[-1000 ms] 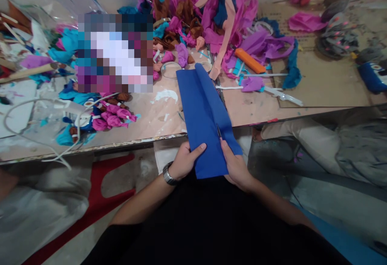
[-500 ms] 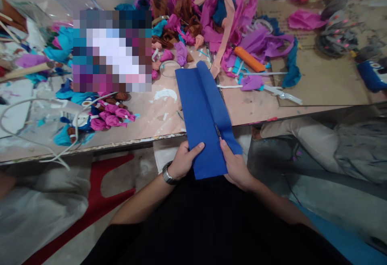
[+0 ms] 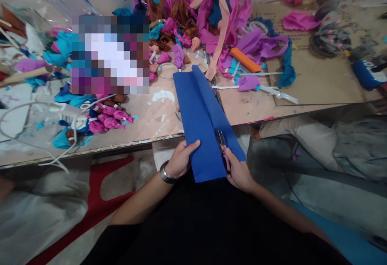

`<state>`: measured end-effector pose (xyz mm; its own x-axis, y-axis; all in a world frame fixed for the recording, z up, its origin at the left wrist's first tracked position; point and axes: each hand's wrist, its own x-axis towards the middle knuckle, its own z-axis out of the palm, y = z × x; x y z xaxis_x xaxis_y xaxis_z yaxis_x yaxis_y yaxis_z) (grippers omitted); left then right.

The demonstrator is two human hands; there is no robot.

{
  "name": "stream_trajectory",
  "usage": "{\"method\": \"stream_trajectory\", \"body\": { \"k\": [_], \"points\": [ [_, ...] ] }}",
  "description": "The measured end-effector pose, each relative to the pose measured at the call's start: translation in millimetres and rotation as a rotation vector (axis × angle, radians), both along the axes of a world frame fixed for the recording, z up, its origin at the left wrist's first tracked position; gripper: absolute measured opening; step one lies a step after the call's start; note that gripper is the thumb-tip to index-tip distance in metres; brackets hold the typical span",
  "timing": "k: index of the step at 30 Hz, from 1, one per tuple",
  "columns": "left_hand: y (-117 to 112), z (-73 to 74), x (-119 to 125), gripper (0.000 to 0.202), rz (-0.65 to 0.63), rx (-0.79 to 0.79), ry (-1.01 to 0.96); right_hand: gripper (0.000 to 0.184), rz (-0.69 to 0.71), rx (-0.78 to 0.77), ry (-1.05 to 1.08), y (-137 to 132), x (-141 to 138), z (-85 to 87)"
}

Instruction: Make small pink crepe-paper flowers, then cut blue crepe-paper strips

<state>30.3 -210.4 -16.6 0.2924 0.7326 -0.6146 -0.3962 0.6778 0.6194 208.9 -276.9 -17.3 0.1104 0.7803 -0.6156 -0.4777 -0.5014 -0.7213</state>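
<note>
A long sheet of blue paper stretches from my lap up over the table edge, with a lengthwise cut or fold running down its right part. My left hand grips its left edge near the bottom, thumb on top. In my right hand is a pair of scissors with pinkish handles. The blades are parted slightly and point away from me, over the slit between the wide left part and the narrower right strip. That strip lies to the right of the scissors and passes beside my right hand.
Crumpled crepe paper in pink, purple, brown and teal is heaped at the back of the table. An orange cutter lies right of the sheet, near cardboard. A white cable loops at left. People sit on both sides.
The scissors have come back toward me and their blades now show parted. The right strip has swung outward, widening the slit. My left hand stays on the sheet.
</note>
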Motion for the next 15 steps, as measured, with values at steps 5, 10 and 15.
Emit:
{"method": "stream_trajectory", "body": {
  "k": [5, 10, 15],
  "points": [
    [-1, 9.6, -19, 0.042, -0.044, 0.046, 0.027, 0.048, 0.156, 0.178, -0.004, -14, 29, -27.7],
    [7, 22.0, -37, 0.046, -0.058, 0.12, -0.002, 0.045, 0.005, 0.344, -0.215, -10, 53, -39.5],
    [14, 26.0, -32, 0.051, -0.059, 0.077, -0.025, 0.05, -0.119, 0.53, -0.255, 15, 63, -17.8]
  ]
}}
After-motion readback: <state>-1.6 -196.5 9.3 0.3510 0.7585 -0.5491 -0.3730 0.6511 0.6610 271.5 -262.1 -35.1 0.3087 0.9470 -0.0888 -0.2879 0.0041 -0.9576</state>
